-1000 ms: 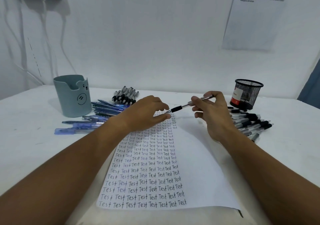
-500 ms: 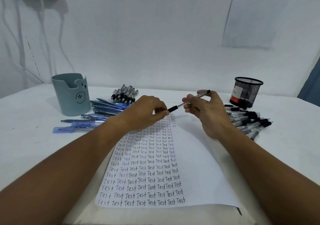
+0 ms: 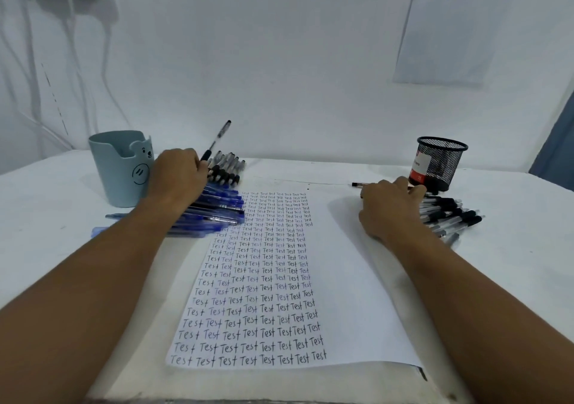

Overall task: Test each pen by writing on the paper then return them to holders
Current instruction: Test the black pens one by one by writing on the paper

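Note:
My left hand (image 3: 177, 176) grips a clear pen with a black grip (image 3: 218, 136), which points up and away, beside the grey-blue bear holder (image 3: 121, 170). My right hand (image 3: 388, 208) lies over the pile of black pens (image 3: 450, 214) in front of the black mesh holder (image 3: 441, 161). Its fingers curl round another pen (image 3: 356, 184), whose tip sticks out to the left. The white paper (image 3: 348, 279) lies between my arms, its left half filled with rows of "Test".
Blue pens (image 3: 217, 211) lie in a heap under my left wrist, with a row of black pens (image 3: 226, 167) just behind them. Cables hang down the wall at the far left. A printed sheet is stuck on the wall at the upper right.
The pen passed from my right hand to my left, which carried it left toward the bear holder. My right hand swung right to the black pile and took hold of another pen.

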